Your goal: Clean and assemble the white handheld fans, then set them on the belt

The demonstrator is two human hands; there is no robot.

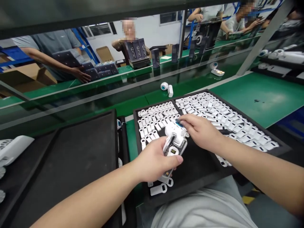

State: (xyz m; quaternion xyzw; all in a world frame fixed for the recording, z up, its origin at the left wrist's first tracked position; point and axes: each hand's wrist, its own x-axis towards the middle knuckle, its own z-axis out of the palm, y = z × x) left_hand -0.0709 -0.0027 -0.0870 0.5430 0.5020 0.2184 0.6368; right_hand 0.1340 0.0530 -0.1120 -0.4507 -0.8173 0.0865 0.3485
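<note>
My left hand (158, 160) is wrapped round a white device (173, 147) with a clear body, through which dark inner parts show. It is held over the black tray of small parts (190, 161). At the device's rounded white head, my right hand (193, 128) pinches beside a blue spot; whatever small dark piece lies between its fingers is too small to name. Many small white parts (237, 126) with dark windows lie in rows in the tray. Two loose white parts (158, 189) rest near its front left corner.
A black tray (83, 158) stands at the left, with white devices (14, 150) at its edge. Beyond the trays, a white device (170, 90) lies on the green belt (140, 100). Several people work with dark boxes (137, 50) across the line. A slanted metal post (263, 41) rises at the right.
</note>
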